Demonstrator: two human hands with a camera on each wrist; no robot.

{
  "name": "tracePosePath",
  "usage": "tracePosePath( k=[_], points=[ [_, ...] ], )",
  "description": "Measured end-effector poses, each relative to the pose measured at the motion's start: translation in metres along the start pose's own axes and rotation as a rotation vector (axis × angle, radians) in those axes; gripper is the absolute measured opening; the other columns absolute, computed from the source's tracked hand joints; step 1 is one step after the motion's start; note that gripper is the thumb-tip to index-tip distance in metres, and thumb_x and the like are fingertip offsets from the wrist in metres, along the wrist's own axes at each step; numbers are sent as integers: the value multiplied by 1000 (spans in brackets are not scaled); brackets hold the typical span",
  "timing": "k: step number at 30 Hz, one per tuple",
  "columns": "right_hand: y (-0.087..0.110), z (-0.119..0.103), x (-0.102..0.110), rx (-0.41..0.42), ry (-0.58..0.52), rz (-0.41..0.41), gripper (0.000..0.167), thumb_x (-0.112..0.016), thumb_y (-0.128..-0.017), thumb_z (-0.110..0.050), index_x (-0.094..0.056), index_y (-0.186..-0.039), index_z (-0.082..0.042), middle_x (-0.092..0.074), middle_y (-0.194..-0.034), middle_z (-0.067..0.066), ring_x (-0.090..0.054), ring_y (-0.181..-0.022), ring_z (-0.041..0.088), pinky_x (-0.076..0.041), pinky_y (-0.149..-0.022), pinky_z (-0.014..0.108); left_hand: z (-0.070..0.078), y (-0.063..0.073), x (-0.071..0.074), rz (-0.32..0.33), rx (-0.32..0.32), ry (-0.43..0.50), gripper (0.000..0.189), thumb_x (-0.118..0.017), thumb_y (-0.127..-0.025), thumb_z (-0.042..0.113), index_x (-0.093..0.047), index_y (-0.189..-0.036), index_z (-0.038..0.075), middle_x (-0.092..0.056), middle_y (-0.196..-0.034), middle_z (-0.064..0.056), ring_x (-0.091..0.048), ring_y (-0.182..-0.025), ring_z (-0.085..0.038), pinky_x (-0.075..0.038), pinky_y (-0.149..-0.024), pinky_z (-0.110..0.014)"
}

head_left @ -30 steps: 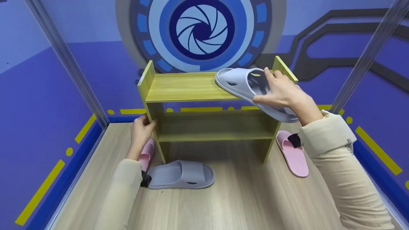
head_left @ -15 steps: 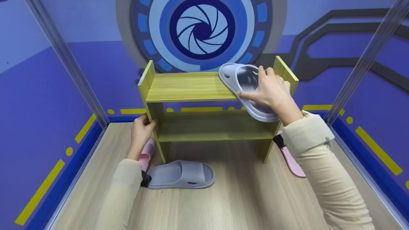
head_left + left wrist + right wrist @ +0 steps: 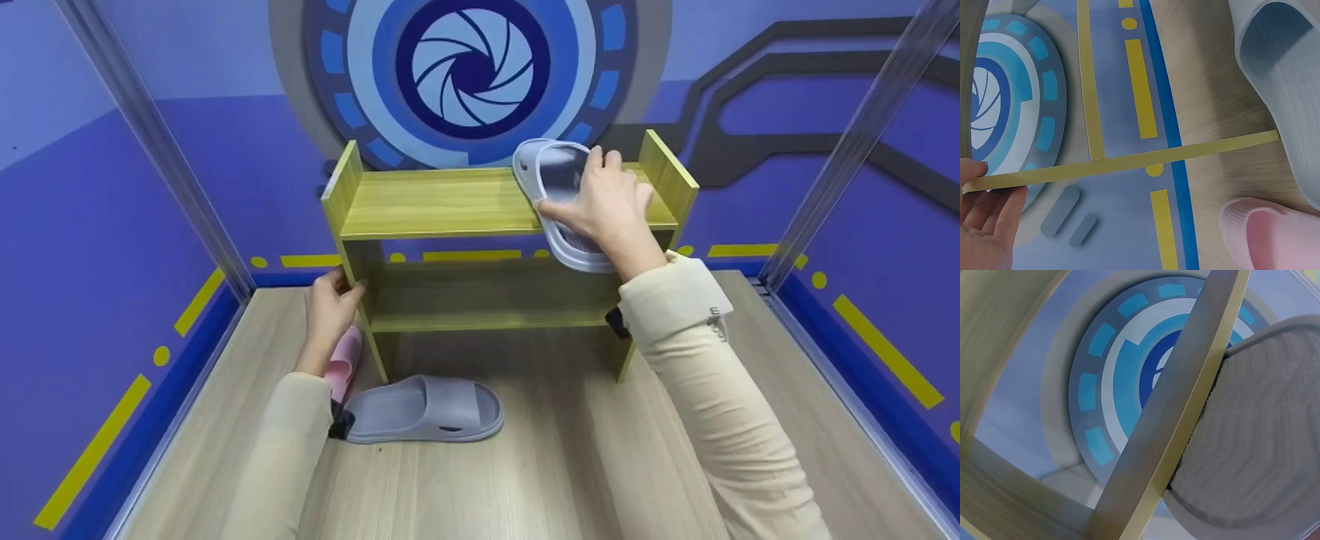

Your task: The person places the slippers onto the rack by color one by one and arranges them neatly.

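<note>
My right hand grips a grey slipper by its side, thumb on the near edge and fingers across the foot opening. The slipper's toe points back over the top board of a yellow wooden shoe rack, while its heel juts past the front edge. In the right wrist view the slipper's ribbed sole lies against the board's edge. My left hand pinches the rack's left side panel, thumb on one face and fingers on the other, as the left wrist view also shows. A second grey slipper lies on the floor before the rack.
A pink slipper lies by the rack's left side, partly behind my left forearm. The rack has a lower shelf. Blue printed walls enclose the wood-look floor at the back and both sides.
My right hand has carried the grey slipper left and slightly up, turning its toe more toward the back wall. My right forearm now covers the pink slipper on the right. The left hand stays put.
</note>
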State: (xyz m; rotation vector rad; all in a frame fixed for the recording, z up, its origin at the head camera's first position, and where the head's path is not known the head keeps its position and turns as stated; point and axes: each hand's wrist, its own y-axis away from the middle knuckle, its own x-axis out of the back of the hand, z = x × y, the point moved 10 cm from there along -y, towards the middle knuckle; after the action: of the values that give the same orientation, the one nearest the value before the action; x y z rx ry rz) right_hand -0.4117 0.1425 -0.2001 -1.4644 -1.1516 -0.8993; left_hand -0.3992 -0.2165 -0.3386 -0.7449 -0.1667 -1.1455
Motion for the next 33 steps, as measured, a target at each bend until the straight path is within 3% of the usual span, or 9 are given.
tracePosePath(
  k=[10, 23, 33],
  points=[
    [-8, -10, -3, -48, 9, 33, 108, -54, -65, -66, -17, -135, 7, -34, -122, 23, -44, -101, 40, -38, -72, 49, -2, 0, 0, -2, 26, 24, 18, -61, -78, 9, -63, -87, -6, -64, -83, -19, -60, -75, -26, -47, -65, -36],
    [-16, -14, -6, -86, 14, 49, 107, -54, -64, -66, -19, -134, 8, -35, -121, 22, -45, -100, 40, -40, -69, 48, -1, 0, -2, -8, 11, 54, 16, -60, -78, 6, -63, -87, -7, -63, -83, -20, -60, -75, -26, -48, -65, -36],
    [-19, -14, -8, -92, 24, 43, 108, -53, -65, -66, -15, -136, 8, -33, -125, 23, -43, -103, 42, -40, -72, 48, -1, 0, 0, 4, 14, 26, 16, -61, -77, 6, -63, -86, -7, -64, -82, -20, -60, -74, -27, -48, -65, -37]
  ],
)
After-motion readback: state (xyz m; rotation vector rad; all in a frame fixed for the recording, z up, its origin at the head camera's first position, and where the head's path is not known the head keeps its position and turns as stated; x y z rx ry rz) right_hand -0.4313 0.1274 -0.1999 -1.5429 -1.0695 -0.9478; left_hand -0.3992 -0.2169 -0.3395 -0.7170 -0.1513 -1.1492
